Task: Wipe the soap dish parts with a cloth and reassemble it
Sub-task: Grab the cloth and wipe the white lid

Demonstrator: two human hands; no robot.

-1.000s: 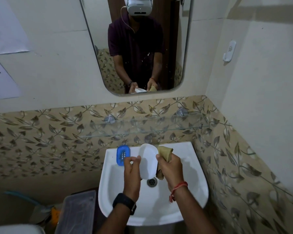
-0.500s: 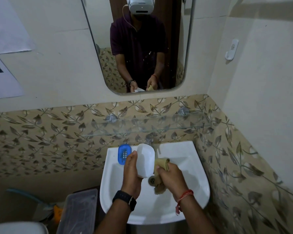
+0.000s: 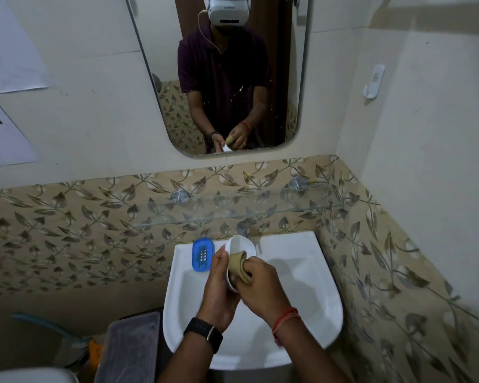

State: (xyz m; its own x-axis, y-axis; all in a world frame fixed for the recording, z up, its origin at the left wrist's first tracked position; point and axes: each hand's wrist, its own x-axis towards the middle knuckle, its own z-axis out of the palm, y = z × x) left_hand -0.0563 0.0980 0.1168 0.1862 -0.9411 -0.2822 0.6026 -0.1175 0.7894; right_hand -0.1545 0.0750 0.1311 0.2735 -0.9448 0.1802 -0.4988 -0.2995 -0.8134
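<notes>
Over the white sink [image 3: 310, 286] my left hand [image 3: 220, 288] grips the white soap dish base [image 3: 242, 246], tilted on its edge with the hollow facing right. My right hand [image 3: 263, 283] is closed on a tan cloth [image 3: 238, 265] and presses it into the lower part of that hollow. The blue slotted soap dish insert [image 3: 202, 255] lies flat on the sink's back left corner, just left of my left hand.
A glass shelf [image 3: 233, 208] juts from the leaf-patterned tiles above the sink. A mirror [image 3: 224, 73] hangs higher up, a white hook [image 3: 374, 81] on the right wall. A clear plastic bin [image 3: 127, 352] stands at the sink's lower left.
The cloth has moved from beside the white base into its hollow. Both hands have closed in together, and the base has tipped more edge-on.
</notes>
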